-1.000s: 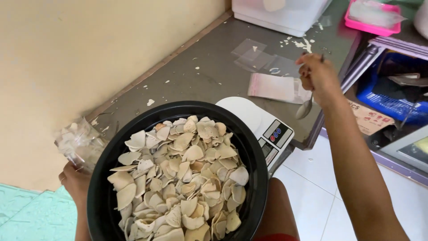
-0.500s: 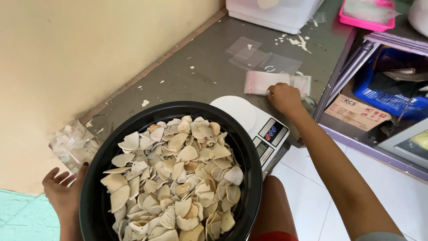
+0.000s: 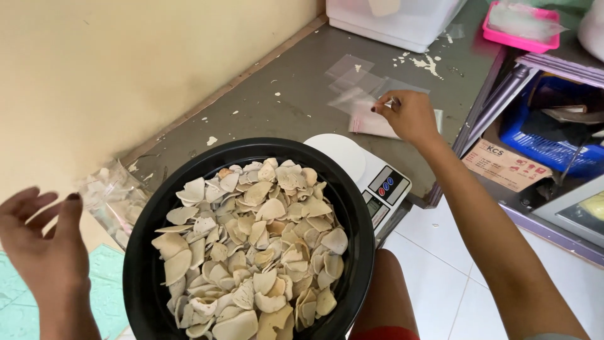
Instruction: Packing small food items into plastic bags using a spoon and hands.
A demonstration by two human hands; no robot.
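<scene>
Right hand: right hand reaches over the grey counter, fingertips pinched on the edge of a clear plastic bag that lies flat there
Left hand: left hand is raised at the lower left, fingers spread apart and holding nothing, near a crumpled clear bag against the wall
Bowl: round black bowl sits low in the middle, heaped with pale, thin cracker pieces
Scale: white kitchen scale just behind the bowl, its round pan partly covered by the rim, small display and coloured buttons on the front
Loose bags: more flat clear bags lie on the counter beyond the pinched one
Far packages: white plastic box at the top, pink tray to its right
Shelf: brown cardboard box with a printed label, blue basket beside it
</scene>
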